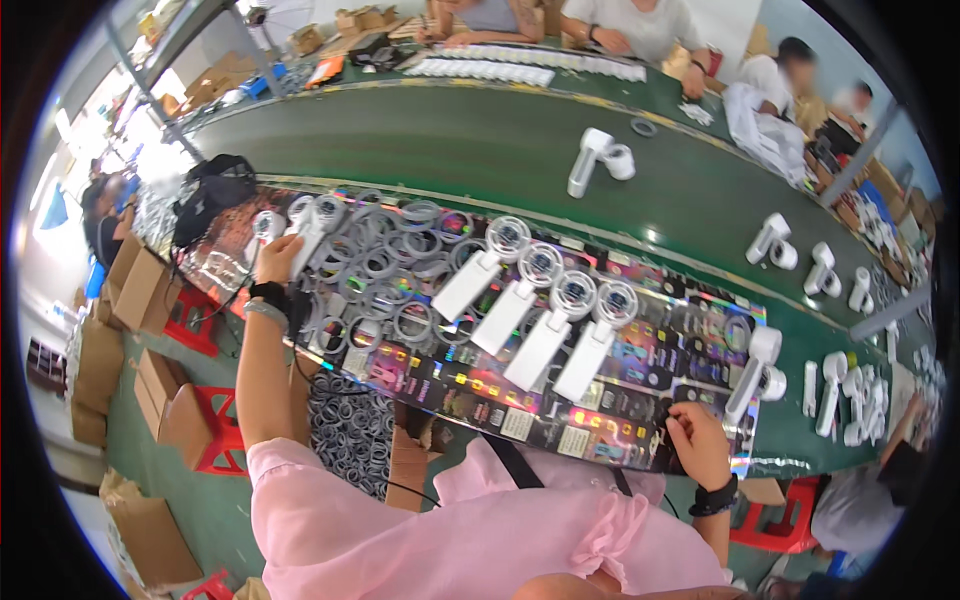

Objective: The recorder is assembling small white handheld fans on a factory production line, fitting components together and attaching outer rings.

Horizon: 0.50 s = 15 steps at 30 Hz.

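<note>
My left hand (277,257) reaches far left and is closed on a white handheld fan (305,240) that lies among grey rings (385,280) on the table's shiny holographic sheet (620,405). My right hand (697,443) rests at the near right edge of that sheet, fingers pinching a dark sticker there. A row of several white fans (535,305) lies on the sheet between my hands, heads pointing away. One more white fan (757,372) stands just right of my right hand.
A green conveyor belt (480,160) runs beyond the sheet, carrying more white fans (600,155). Other people sit along its far side. A black bag (213,190) sits at the left. Cardboard boxes (140,290), red stools (215,430) and a box of grey rings (350,440) stand below.
</note>
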### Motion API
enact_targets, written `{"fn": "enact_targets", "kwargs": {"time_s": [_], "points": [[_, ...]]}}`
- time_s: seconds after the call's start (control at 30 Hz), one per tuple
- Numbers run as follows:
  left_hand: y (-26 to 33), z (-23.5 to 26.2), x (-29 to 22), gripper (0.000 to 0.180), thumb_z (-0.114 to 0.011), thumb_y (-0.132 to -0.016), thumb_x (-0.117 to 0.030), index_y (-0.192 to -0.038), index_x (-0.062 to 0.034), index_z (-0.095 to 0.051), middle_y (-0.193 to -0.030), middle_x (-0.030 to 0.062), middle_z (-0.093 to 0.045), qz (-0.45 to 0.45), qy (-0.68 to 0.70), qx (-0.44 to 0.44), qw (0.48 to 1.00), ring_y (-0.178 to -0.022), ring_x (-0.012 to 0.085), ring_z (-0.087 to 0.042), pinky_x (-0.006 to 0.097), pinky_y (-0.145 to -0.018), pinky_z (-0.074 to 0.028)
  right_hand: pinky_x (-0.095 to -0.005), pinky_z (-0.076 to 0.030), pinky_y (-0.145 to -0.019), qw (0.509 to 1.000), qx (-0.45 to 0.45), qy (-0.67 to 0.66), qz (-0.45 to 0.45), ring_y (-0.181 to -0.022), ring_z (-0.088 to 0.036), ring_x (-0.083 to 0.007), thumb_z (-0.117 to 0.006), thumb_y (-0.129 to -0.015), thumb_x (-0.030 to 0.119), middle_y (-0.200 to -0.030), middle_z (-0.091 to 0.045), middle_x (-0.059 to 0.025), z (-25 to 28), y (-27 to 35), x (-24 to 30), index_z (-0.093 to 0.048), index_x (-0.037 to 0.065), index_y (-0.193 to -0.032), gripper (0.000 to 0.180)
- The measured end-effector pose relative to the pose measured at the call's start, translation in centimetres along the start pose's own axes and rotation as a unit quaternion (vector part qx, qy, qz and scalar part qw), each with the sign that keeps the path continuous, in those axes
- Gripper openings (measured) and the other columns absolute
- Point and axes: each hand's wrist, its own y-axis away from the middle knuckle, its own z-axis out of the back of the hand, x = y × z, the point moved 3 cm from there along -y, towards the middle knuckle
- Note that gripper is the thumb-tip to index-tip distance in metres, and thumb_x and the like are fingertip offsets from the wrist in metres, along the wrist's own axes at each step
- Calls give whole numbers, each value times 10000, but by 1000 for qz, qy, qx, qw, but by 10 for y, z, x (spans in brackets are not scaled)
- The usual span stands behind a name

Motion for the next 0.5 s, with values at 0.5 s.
{"fn": "enact_targets", "kwargs": {"time_s": [0.5], "points": [[-68,57,50,362,-591,-746,-329,-753,27,-656,-724,285,-584,-230,-365,20,902,-693,379,-597,480,-643,-430,-428,-491,-638,995,-32,71,60,-746,-625,-302,-617,-862,258,-857,-591,-85,6,11,-5,-603,108,-995,201]]}}
